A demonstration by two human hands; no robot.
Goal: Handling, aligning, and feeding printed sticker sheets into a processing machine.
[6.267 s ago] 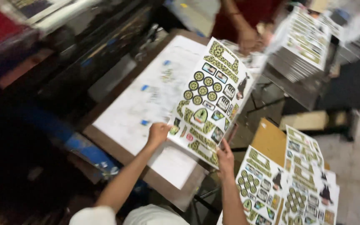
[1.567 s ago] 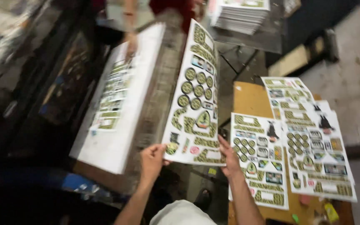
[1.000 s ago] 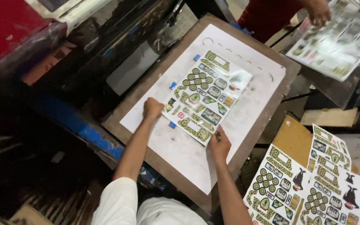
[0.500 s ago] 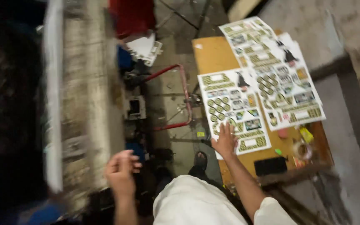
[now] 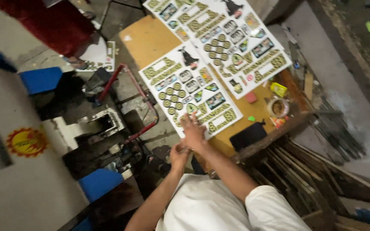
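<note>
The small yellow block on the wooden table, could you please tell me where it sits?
In the head view, the small yellow block lies right of centre on the wooden table, beside the far printed sheet's corner, just above a round tin.

Right hand (image 5: pixel 193 130) flat, fingers spread, palm down, arm extended forward. Left hand (image 5: pixel 179 155) just behind it, fingers curled, grip unclear.
</note>
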